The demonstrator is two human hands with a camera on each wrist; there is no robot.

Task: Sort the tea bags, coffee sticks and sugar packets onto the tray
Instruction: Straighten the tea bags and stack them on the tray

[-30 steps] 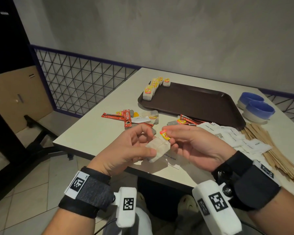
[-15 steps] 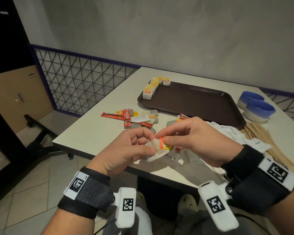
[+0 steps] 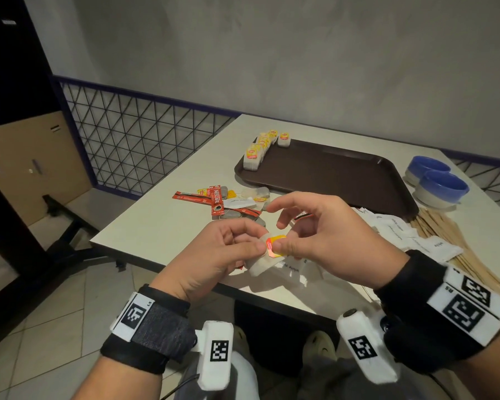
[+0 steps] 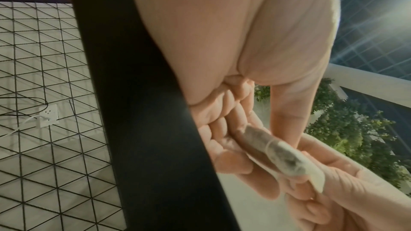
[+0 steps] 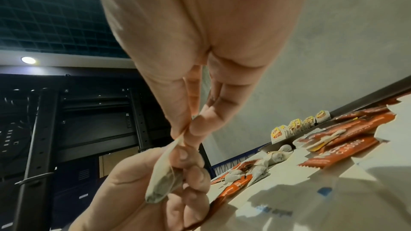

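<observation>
A tea bag [image 3: 261, 262] with a yellow-red tag [image 3: 275, 244] is held above the table's near edge [image 3: 272, 295]. The left hand [image 3: 214, 255] grips the pouch between thumb and curled fingers; the right hand [image 3: 315, 241] pinches the tag against it. The step appears to be tidying the tag before placing. Next, it probably has to travel to the far left of the tray [image 3: 344, 180], beside the row of tea bags [image 3: 260, 148] standing there. Coffee sticks [image 3: 211, 199] and sugar packets [image 3: 410, 232] lie unsorted on the table.
</observation>
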